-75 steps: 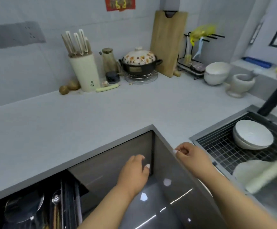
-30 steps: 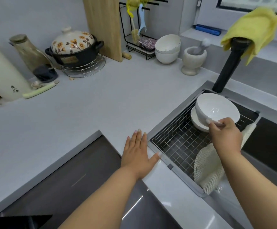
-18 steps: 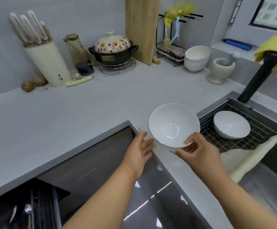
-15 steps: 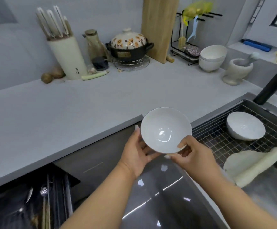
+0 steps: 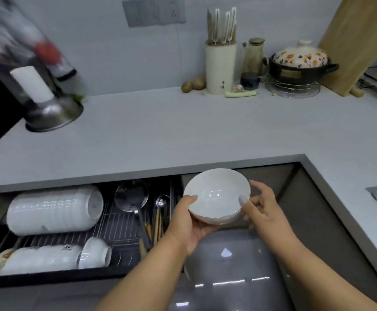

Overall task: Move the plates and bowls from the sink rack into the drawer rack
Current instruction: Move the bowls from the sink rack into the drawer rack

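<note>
I see my left hand (image 5: 186, 223) and right hand (image 5: 262, 211) both gripping 1 white bowl (image 5: 216, 195), fingers curled, just beside the open drawer rack (image 5: 113, 223).

White bowl (image 5: 216, 196), glossy, tilted with its opening toward the camera, held in the air just right of the open drawer rack (image 5: 115, 223), whose wire grid holds rows of white bowls on their sides.
</note>
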The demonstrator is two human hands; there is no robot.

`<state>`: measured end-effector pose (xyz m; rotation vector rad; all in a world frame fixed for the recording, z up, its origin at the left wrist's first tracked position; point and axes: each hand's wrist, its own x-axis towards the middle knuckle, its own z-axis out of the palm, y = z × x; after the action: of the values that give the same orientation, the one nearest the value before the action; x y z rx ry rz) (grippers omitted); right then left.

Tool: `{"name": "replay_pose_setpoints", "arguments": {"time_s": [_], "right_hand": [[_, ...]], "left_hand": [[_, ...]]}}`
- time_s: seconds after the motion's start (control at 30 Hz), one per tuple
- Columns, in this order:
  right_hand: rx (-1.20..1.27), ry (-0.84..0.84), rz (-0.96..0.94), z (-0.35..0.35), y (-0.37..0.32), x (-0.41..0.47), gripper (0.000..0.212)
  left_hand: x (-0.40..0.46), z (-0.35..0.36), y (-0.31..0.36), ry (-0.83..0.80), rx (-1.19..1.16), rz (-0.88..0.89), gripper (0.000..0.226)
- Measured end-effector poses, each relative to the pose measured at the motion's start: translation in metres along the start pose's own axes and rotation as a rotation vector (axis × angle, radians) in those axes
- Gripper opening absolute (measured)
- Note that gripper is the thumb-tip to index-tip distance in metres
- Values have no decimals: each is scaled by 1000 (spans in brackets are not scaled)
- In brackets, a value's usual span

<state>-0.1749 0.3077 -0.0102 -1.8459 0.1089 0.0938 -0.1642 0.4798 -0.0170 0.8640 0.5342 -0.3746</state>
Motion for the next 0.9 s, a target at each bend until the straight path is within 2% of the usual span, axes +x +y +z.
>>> {"name": "replay_pose_setpoints", "arguments": {"time_s": [0.2, 0.33, 0.43, 0.57, 0.7, 0.8, 0.9], "right_hand": [[226, -240, 168, 83, -25, -13, 72], [452, -424, 323, 129, -38, -23, 46], [487, -467, 385, 161, -43, -29, 36], [450, -445, 398, 200, -43, -36, 33], [310, -439, 361, 227, -40, -34, 22], [209, -426, 346, 243, -33, -25, 14], [130, -425, 346, 263, -18, -5, 20]], "left_hand": [[-34, -82, 26, 135, 15, 65, 40], [-59, -125, 43, 164, 57, 79, 45], [-73, -157, 53, 199, 90, 88, 51], [-89, -194, 63, 285, 200, 146, 47], [-94, -230, 69, 486, 313, 255, 40], [-87, -260, 73, 655, 534, 307, 34], [-85, -282, 77, 769, 711, 364, 37]]}}
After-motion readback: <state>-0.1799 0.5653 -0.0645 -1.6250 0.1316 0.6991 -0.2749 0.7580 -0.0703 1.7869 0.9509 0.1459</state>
